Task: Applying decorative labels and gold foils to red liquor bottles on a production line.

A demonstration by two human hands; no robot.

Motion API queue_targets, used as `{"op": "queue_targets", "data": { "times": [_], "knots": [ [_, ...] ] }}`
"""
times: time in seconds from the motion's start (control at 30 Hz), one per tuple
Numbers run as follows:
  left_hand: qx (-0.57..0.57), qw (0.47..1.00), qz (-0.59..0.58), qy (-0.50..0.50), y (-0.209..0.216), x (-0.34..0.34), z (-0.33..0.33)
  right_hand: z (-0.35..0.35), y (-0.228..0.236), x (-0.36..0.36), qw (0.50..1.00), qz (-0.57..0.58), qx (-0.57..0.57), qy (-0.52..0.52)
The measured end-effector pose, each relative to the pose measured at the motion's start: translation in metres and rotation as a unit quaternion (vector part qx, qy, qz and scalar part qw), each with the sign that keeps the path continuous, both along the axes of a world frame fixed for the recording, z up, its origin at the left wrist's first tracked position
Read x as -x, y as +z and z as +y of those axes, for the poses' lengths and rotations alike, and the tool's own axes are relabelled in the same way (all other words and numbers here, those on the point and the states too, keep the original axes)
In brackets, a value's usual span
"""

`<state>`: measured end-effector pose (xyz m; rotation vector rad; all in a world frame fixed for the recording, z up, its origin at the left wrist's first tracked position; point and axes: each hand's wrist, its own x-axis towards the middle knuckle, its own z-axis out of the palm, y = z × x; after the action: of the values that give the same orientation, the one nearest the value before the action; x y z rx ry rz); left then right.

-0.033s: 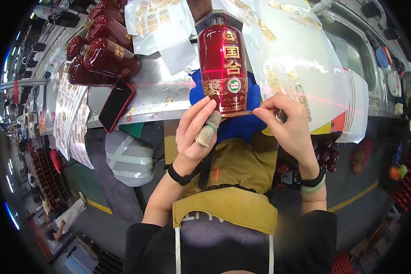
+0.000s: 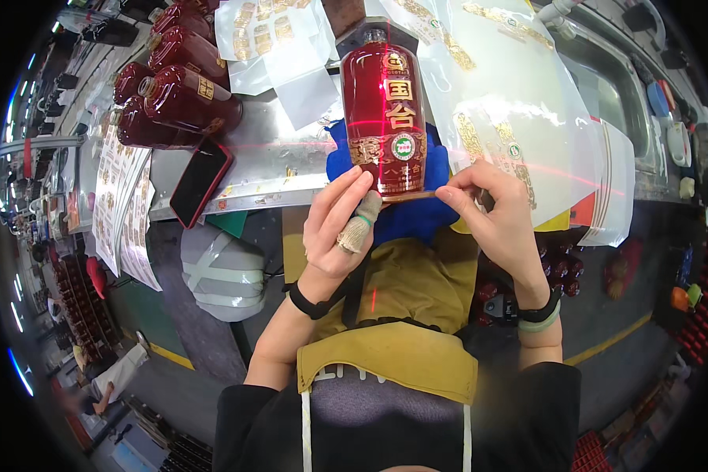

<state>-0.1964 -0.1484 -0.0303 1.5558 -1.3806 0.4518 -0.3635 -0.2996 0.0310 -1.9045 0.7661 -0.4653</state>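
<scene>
A dark red glass liquor bottle (image 2: 381, 98) with gold lettering and a round green-and-white sticker lies on a blue cloth (image 2: 440, 157), neck pointing away from me. My left hand (image 2: 340, 216) grips its lower left corner; a knitted finger cover (image 2: 356, 230) sits on one digit, pressed to the bottle's bottom edge. A thin gold strip label (image 2: 421, 195) runs along that bottom edge. Its right end is pinched between thumb and forefinger of my right hand (image 2: 488, 200). How firmly the strip sticks to the glass cannot be made out.
Several more red bottles (image 2: 182, 98) lie at the left, with a red-edged phone (image 2: 202, 182) beside them. Gold label sheets lie on the left (image 2: 118, 197), at the back (image 2: 263, 31) and on white backing at the right (image 2: 519, 102). A metal sink (image 2: 617, 94) stands farther right.
</scene>
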Motion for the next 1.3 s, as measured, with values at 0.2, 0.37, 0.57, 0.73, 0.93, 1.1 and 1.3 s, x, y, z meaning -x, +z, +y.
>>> {"op": "queue_targets", "data": {
  "times": [0.2,0.37,0.57,0.73,0.93,1.1,1.3],
  "knots": [
    [-0.050,0.997,-0.054,0.025,0.009,0.010,0.004,0.000,-0.003,0.001,1.000,0.009,0.014,-0.003],
    [-0.090,0.995,-0.045,-0.018,0.017,0.008,0.000,0.001,-0.004,-0.003,1.000,0.014,0.027,-0.007],
    [0.000,1.000,0.020,0.007,0.005,0.002,-0.005,0.007,0.001,-0.001,1.000,-0.019,-0.001,0.003],
    [0.001,1.000,-0.009,0.002,-0.003,-0.002,0.003,0.007,0.002,-0.004,1.000,-0.022,-0.007,0.008],
    [-0.037,0.998,-0.049,0.018,0.000,0.001,0.008,0.004,0.000,-0.001,1.000,0.000,-0.004,0.004],
    [-0.044,0.996,-0.057,0.058,0.011,0.011,0.000,0.004,-0.004,-0.003,1.000,-0.005,0.004,0.000],
    [-0.019,1.000,-0.017,-0.010,0.011,0.003,-0.007,0.005,-0.003,-0.003,1.000,0.000,-0.006,0.000]
  ]
}}
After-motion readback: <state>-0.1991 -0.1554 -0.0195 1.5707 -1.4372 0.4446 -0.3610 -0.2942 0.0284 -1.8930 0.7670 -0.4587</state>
